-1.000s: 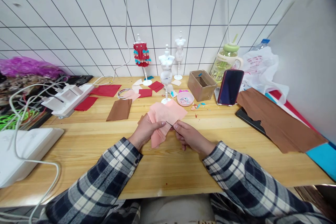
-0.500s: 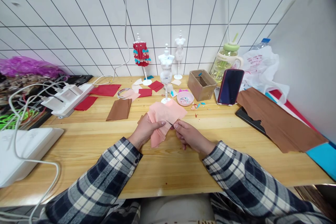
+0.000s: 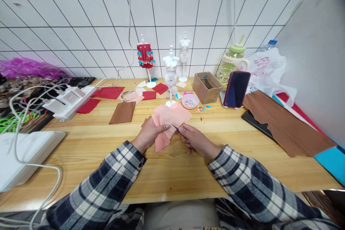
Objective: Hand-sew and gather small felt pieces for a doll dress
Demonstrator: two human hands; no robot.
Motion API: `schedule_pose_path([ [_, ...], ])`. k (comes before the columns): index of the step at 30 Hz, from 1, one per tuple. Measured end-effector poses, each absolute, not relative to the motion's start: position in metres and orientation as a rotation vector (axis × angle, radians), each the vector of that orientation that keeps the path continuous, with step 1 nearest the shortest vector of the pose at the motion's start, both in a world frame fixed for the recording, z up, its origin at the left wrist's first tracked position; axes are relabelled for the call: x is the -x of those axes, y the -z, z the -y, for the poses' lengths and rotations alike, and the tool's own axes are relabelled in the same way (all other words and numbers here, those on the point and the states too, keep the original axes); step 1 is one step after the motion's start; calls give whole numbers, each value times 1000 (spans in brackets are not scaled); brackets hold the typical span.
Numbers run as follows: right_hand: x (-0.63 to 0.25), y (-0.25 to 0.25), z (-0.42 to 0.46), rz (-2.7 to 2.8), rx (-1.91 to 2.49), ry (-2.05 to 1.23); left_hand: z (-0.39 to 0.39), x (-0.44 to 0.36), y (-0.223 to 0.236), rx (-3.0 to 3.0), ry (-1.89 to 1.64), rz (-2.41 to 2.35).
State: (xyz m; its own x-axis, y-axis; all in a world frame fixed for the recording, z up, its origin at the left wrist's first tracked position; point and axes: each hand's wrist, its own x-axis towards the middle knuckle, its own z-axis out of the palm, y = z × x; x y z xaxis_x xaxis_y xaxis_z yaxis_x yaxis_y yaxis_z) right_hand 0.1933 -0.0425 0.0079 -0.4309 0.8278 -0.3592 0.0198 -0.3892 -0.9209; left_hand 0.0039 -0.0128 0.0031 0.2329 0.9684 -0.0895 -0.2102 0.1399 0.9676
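A piece of pink fabric (image 3: pixel 172 113) is pinched along its left side by my left hand (image 3: pixel 149 133), the thumb lying on top. The cloth hangs in folds toward me over the wooden table. Closed around small dark scissors (image 3: pixel 174 127), my right hand (image 3: pixel 195 138) is at the fabric's right edge. Only the thin blades of the scissors show, pointing left against the cloth; their handles are hidden in my fingers. Just behind the fabric a bare white mini dress form (image 3: pixel 170 68) stands upright.
Behind stand a mini form in a red ruffled dress (image 3: pixel 145 55) and another bare form (image 3: pixel 184 52). A pink dish of beads (image 3: pixel 190 101), a cardboard box (image 3: pixel 207 88) and a phone (image 3: pixel 237 90) are at right. Brown fabric (image 3: pixel 122 112) and a power strip (image 3: pixel 72 100) lie left.
Almost nothing differs. Both hands keep their places on the fabric and scissors; the view has shifted very slightly.
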Motion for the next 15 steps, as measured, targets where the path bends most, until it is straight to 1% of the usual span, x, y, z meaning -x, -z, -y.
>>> schedule_pose_path([
  [15,-189,-6,43,1316,1218,-1787,20,-12,-5,-962,-933,-755],
])
